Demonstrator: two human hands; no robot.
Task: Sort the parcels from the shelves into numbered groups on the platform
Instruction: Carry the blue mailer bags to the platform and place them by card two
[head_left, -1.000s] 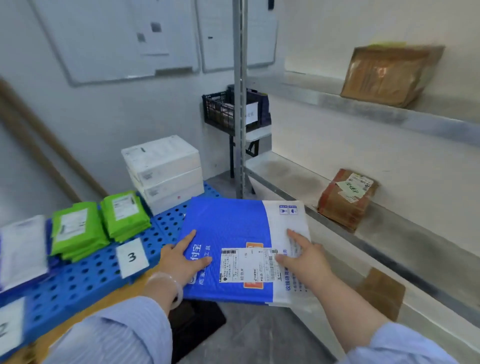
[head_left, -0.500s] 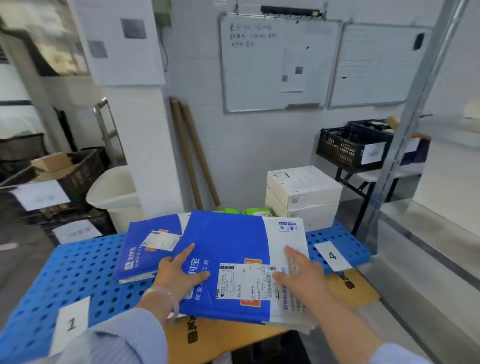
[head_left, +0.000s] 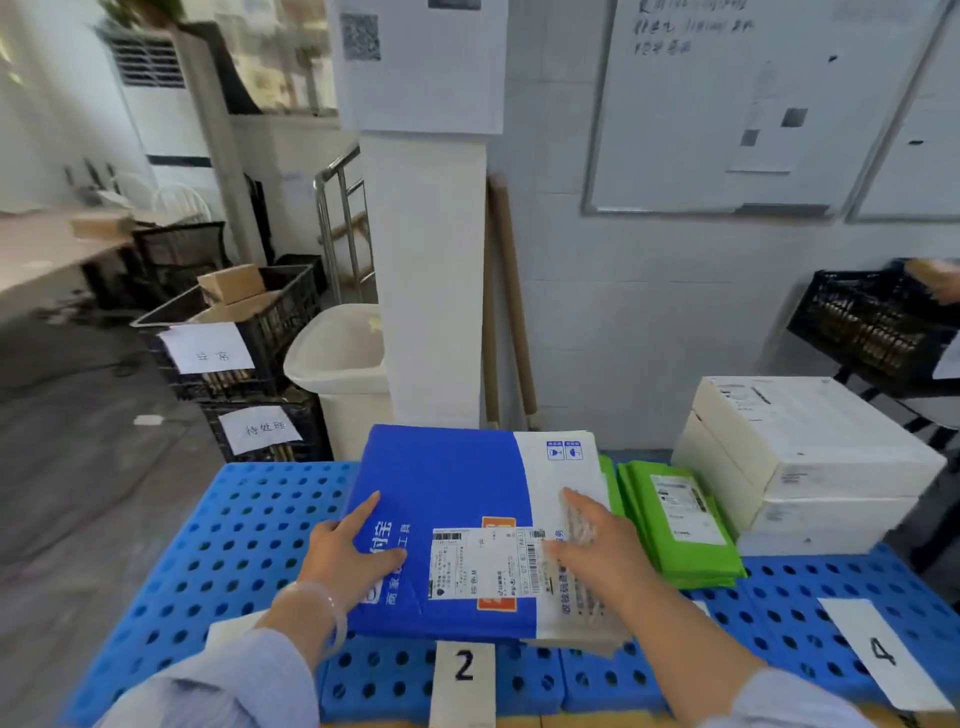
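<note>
A blue-and-white parcel (head_left: 457, 509) with a printed shipping label lies low over the blue perforated platform (head_left: 244, 525), just behind the paper marked 2 (head_left: 462, 670). White edges of another flat parcel (head_left: 582, 642) show beneath it. My left hand (head_left: 348, 558) holds its left edge, thumb and forefinger on top. My right hand (head_left: 592, 545) rests flat on the white end, fingers straight. Green parcels (head_left: 680, 519) lie just to the right, and stacked white boxes (head_left: 810, 452) stand behind the paper marked 4 (head_left: 883, 649).
Left of the platform stand black crates (head_left: 270, 317) with paper signs and a white bin (head_left: 337, 364). A white pillar (head_left: 426, 286) and cardboard tubes (head_left: 511, 312) rise behind. A black crate (head_left: 872, 322) sits at the right on a stand.
I have turned left from the metal shelves to the platform, carrying the blue parcel in both hands. It has come down over the group by the paper marked 2.
</note>
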